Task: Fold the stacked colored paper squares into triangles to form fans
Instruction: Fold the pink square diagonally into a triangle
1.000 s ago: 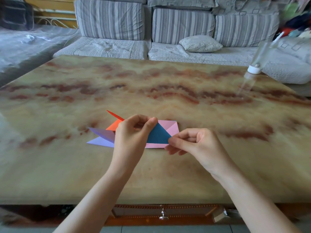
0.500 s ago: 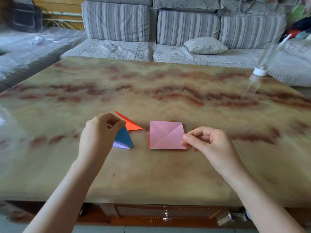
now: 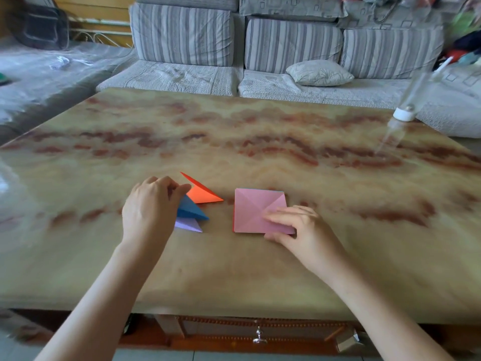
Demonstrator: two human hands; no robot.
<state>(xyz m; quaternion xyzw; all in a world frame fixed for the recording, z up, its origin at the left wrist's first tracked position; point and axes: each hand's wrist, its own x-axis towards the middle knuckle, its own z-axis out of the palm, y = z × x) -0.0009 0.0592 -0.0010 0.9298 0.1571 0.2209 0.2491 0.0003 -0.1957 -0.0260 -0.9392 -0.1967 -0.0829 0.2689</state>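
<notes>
**Pink stack at the right grip, folded triangles at the left**

The pink square stack (image 3: pixel 256 208) lies flat on the marbled surface (image 3: pixel 260 269), under the right hand (image 3: pixel 299 230), which is the nearer hand. Its fingers rest on the near right corner with the thumb at the near edge; a pinch cannot be confirmed. The left hand (image 3: pixel 149 207) pinches the blue triangle (image 3: pixel 191 208), fanned between the orange triangle (image 3: pixel 201 195) and the lilac triangle (image 3: pixel 187 224), tips pointing right. A striped sofa (image 3: pixel 182 35) stands beyond.
</notes>
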